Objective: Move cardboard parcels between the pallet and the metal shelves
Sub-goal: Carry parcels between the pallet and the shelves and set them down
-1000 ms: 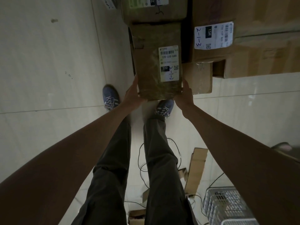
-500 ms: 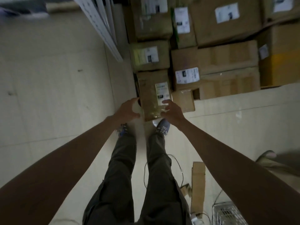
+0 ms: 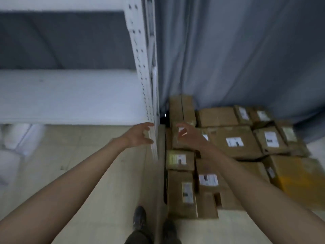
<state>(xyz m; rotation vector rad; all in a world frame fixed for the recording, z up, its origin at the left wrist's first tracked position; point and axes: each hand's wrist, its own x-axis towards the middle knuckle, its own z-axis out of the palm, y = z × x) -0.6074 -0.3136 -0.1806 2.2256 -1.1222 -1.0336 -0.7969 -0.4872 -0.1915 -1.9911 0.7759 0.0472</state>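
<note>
Below right hand [image 3: 189, 136]: parcels [image 3: 233, 141].

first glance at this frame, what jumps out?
Two bare forearms reach up the middle, left hand and right hand both empty with fingers loosely spread. To the right, a floor-level stack of cardboard parcels with white labels sits against a grey curtain, one yellow-sided box at its near right edge. On the left stands the white metal shelf, its perforated upright beside the left hand.

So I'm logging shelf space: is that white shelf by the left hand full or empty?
Empty as far as visible: the white shelf shows only its bare surface. Its left part runs out of frame.
</note>
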